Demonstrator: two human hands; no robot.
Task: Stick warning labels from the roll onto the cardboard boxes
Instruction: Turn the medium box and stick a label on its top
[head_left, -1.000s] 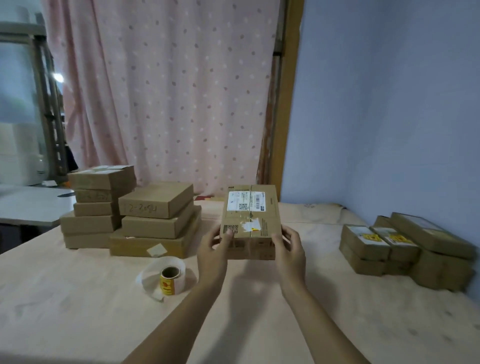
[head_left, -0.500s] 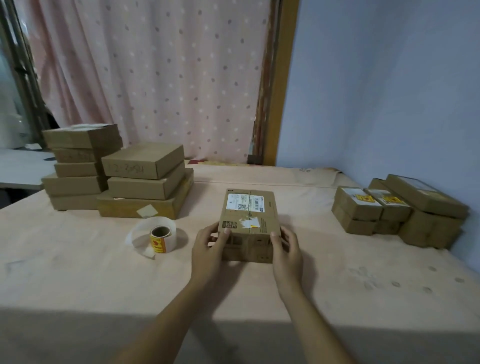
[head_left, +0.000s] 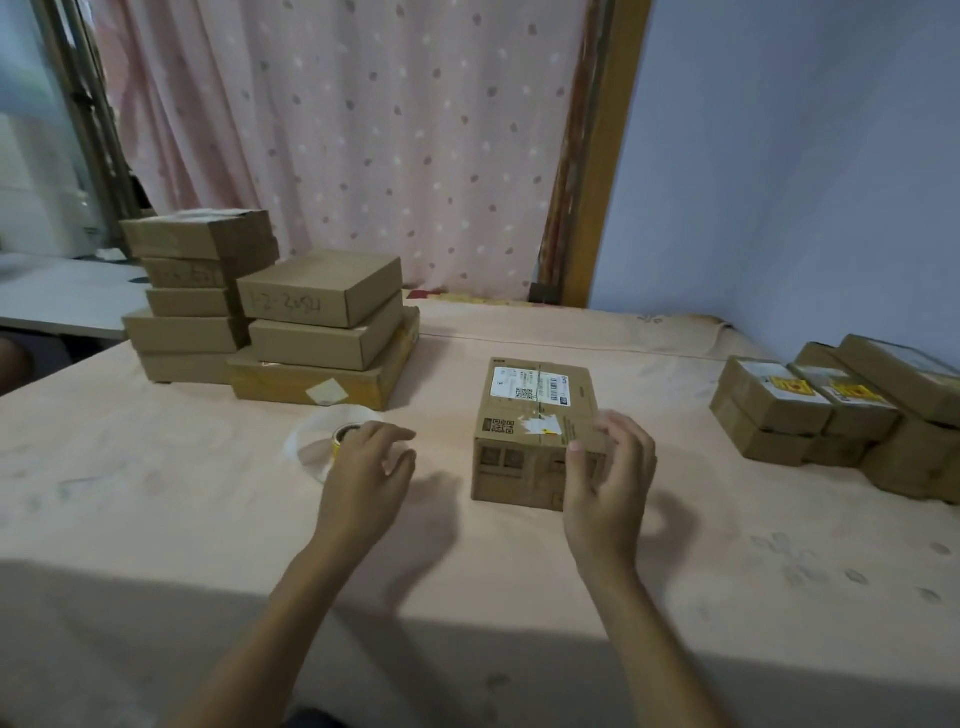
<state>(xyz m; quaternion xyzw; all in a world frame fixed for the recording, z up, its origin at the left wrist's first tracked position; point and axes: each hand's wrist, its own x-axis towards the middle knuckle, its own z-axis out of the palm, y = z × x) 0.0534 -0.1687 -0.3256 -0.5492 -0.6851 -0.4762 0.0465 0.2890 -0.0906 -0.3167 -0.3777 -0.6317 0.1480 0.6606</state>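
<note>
bare left hand (head_left: 363, 467) and bare right hand (head_left: 608, 488), slim fingers, nails cut short; left forearm (head_left: 291, 613) and right forearm (head_left: 649, 623) slender, uncovered down to the lower frame edge

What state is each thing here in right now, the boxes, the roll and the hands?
left hand: fingers relaxed, over the label roll.
right hand: loosely curled, empty, beside the middle box.
middle box: closed, flat on the table.
label roll: partly unwound.
left stacks: closed, piled up.
right boxes: closed, two show yellow labels.

The left hand (head_left: 363, 467) hides much of the label roll (head_left: 344, 432).
</note>
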